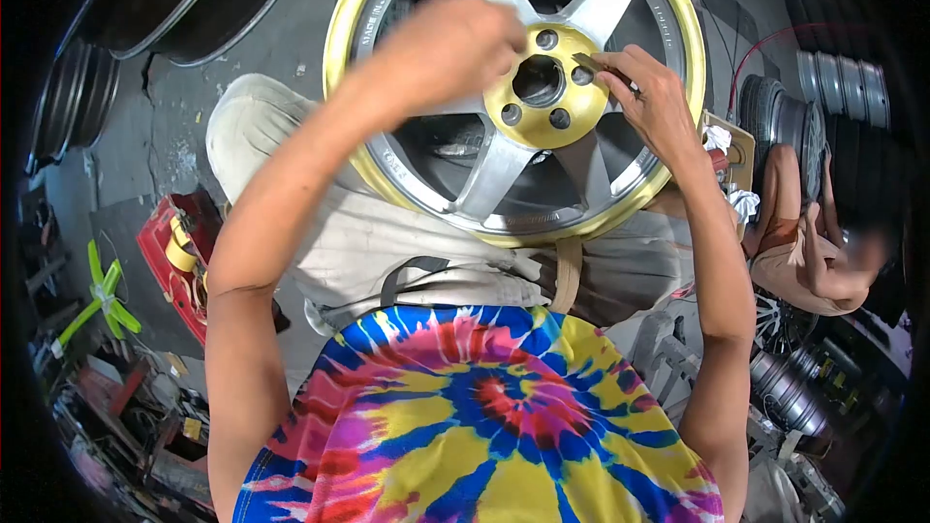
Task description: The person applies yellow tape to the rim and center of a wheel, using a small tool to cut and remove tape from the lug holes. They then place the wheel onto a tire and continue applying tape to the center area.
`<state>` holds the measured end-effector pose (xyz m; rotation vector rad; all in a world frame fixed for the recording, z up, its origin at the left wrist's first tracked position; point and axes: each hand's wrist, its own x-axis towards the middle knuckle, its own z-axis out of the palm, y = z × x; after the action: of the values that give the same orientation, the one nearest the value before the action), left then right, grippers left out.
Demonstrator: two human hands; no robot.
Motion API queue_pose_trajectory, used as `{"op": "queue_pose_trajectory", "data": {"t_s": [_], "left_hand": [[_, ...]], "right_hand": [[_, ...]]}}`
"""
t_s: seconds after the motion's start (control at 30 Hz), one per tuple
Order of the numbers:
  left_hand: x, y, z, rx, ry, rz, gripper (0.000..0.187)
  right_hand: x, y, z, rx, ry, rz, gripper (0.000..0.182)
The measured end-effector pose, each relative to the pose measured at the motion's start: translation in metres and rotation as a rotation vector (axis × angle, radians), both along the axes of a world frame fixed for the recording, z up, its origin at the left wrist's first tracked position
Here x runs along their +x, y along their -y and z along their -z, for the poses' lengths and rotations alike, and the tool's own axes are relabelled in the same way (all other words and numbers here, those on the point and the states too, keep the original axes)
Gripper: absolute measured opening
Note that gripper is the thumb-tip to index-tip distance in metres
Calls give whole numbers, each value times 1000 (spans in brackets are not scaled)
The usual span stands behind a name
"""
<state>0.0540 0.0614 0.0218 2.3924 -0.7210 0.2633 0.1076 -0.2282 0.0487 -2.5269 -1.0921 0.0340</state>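
An alloy wheel rim (497, 170) with silver spokes, a yellow outer lip and a yellow centre lies in front of my legs. My right hand (651, 97) pinches a thin, dark, flat strip (585, 64) between thumb and fingers. The strip's tip is right at a bolt hole on the right of the centre. Over the upper left spoke, close to the yellow centre, my left hand (465, 44) is smeared by motion. Its fingers look curled, and what they hold, if anything, is hidden.
To my left sits a red toolbox (158, 242) with a yellow tape roll (180, 255). A green-bladed fan (102, 291) stands farther left. Another person (814, 261) sits at the right near a tyre (770, 121) and stacked rims (845, 87). An open cardboard box (740, 150) is beside the wheel.
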Motion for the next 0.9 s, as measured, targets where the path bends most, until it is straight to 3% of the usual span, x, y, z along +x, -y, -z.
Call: {"op": "queue_pose_trajectory", "data": {"t_s": [0.07, 0.17, 0.23, 0.53, 0.9], "left_hand": [[-21, 43, 23, 7, -219, 77, 29], [-35, 84, 42, 188, -83, 122, 41], [-35, 95, 50, 628, 114, 120, 50], [-41, 97, 69, 551, 141, -69, 53], [-40, 94, 57, 401, 18, -51, 52]], "right_hand": [[1, 0, -1, -4, 3, -5, 19], [1, 2, -3, -26, 15, -23, 20], [2, 2, 0, -34, 29, -37, 21], [10, 12, 11, -42, 57, -98, 20], [17, 0, 2, -171, 135, -223, 21]]}}
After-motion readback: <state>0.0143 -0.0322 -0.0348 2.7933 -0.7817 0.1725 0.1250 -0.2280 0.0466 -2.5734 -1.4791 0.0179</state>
